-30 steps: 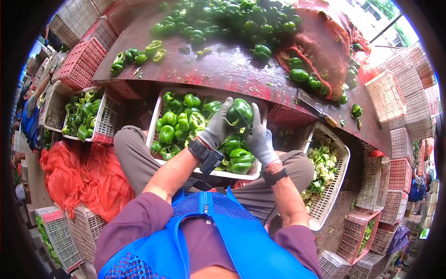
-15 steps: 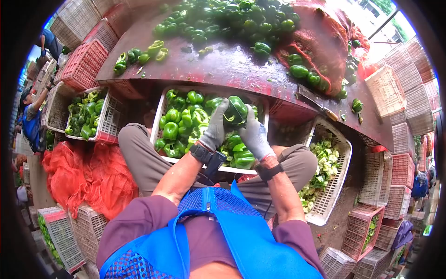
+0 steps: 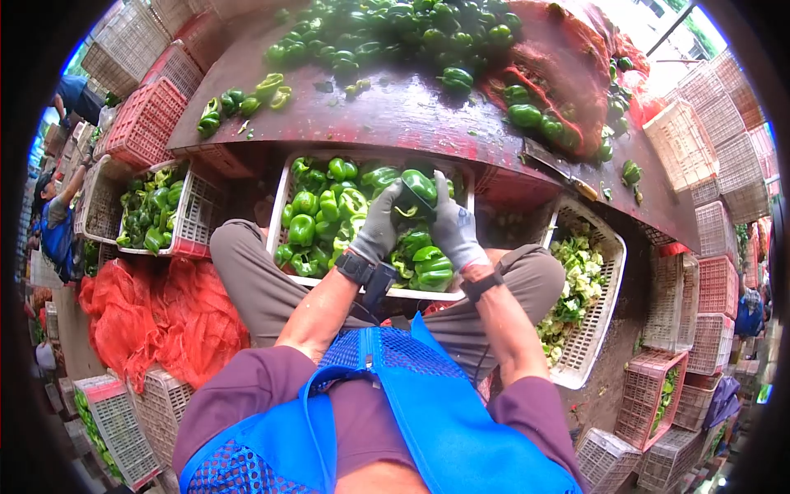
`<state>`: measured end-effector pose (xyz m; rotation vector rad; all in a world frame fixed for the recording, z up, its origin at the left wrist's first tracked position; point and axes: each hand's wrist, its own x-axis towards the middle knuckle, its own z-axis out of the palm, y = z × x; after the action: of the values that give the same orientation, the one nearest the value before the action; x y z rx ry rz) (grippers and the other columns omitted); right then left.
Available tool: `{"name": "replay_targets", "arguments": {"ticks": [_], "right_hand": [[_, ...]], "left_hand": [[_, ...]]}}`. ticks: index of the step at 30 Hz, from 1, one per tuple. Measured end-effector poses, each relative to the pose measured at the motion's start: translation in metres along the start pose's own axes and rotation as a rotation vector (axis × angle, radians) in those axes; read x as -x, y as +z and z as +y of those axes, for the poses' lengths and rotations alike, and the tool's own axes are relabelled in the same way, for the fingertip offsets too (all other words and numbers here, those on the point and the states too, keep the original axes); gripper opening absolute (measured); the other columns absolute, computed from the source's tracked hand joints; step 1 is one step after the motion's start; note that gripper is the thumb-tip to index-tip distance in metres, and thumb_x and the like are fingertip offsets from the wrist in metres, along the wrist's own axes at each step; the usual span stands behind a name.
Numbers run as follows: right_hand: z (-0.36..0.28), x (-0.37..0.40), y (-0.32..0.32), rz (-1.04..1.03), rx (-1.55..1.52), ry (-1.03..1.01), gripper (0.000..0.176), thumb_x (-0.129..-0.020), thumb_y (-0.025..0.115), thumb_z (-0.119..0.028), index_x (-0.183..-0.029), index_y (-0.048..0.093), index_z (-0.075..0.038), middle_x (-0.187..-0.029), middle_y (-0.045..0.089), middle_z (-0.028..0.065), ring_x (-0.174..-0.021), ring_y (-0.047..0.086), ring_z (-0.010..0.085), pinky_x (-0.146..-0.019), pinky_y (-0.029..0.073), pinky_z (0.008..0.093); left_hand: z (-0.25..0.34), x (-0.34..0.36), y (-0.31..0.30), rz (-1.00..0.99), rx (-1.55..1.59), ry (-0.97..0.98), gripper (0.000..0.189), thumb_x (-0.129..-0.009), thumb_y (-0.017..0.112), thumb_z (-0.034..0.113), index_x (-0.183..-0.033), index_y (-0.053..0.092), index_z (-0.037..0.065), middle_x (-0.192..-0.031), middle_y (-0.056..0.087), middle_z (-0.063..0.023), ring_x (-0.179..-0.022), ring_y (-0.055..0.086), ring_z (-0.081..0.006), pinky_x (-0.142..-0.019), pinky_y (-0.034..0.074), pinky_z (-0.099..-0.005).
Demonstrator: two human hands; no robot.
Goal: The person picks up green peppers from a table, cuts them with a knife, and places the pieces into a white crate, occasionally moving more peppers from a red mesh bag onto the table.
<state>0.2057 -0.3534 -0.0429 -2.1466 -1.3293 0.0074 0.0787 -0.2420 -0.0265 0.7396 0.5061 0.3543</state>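
My left hand point(image 3: 378, 226), in a grey glove, is closed around the left side of a green bell pepper point(image 3: 420, 184). On the pepper's other side is my right hand point(image 3: 455, 226), gloved too, with fingers bent in against it. A thin dark edge, perhaps a blade, crosses the pepper's front near the right fingers; what the right hand grips is mostly hidden. Both hands are above a white crate point(image 3: 284, 198) of green bell peppers, which stands between my crossed legs.
Ahead, a table point(image 3: 346, 119) bears a pile of peppers point(image 3: 395, 33), a red mesh sack point(image 3: 568, 74) and a long knife point(image 3: 559, 171). A crate of pale trimmings point(image 3: 605, 317) stands right, a pepper crate point(image 3: 191, 210) left, above red netting point(image 3: 156, 317). People work at far left.
The pepper has turned slightly between my hands, and my right fingers have shifted up beside it. The view has tilted a little.
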Motion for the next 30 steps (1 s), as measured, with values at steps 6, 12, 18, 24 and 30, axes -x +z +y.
{"name": "replay_targets", "arguments": {"ticks": [6,12,18,24,30], "right_hand": [[0.009,0.000,0.025,-0.101,-0.158,0.079,0.075,-0.085,0.057,-0.004,-0.152,0.025,-0.013,-0.096,0.068,0.0249,-0.086,0.066,0.0451,-0.071,0.050,0.0515],[-0.013,0.007,0.048,-0.180,-0.142,0.109,0.069,-0.088,0.060,-0.012,-0.149,0.028,-0.012,-0.087,0.067,0.0264,-0.081,0.066,0.0453,-0.070,0.049,0.0530],[-0.038,0.009,0.039,-0.179,-0.191,0.155,0.068,-0.089,0.058,-0.011,-0.149,0.027,-0.011,-0.089,0.068,0.0259,-0.082,0.067,0.0442,-0.068,0.050,0.0522],[-0.013,0.015,0.061,-0.033,-0.272,-0.043,0.074,-0.084,0.056,-0.003,-0.151,0.027,-0.012,-0.091,0.068,0.0256,-0.087,0.067,0.0426,-0.073,0.051,0.0514],[-0.036,0.003,0.053,-0.330,-0.146,0.167,0.064,-0.086,0.061,-0.012,-0.145,0.036,-0.015,-0.092,0.068,0.0258,-0.087,0.067,0.0448,-0.073,0.051,0.0528]], "left_hand": [[-0.002,-0.005,-0.034,-0.115,-0.038,-0.039,0.038,-0.098,0.053,0.039,-0.132,0.057,0.022,-0.119,0.066,0.0033,-0.103,0.063,-0.0122,-0.080,0.052,-0.0307],[0.002,0.021,-0.038,-0.073,0.025,-0.149,0.048,-0.095,0.057,0.049,-0.132,0.054,0.019,-0.112,0.067,0.0004,-0.091,0.065,-0.0132,-0.065,0.052,-0.0277],[0.013,0.026,-0.046,-0.071,-0.086,-0.026,0.048,-0.093,0.062,0.045,-0.130,0.057,0.016,-0.115,0.066,0.0000,-0.101,0.063,-0.0140,-0.077,0.053,-0.0303],[0.013,0.035,-0.043,-0.111,-0.108,-0.037,0.047,-0.093,0.060,0.049,-0.126,0.059,0.017,-0.109,0.068,0.0023,-0.093,0.063,-0.0093,-0.067,0.051,-0.0258],[0.003,0.032,-0.062,-0.001,-0.154,-0.013,0.045,-0.094,0.057,0.052,-0.118,0.064,0.015,-0.093,0.071,0.0025,-0.064,0.061,-0.0059,-0.051,0.042,-0.0200]]}}
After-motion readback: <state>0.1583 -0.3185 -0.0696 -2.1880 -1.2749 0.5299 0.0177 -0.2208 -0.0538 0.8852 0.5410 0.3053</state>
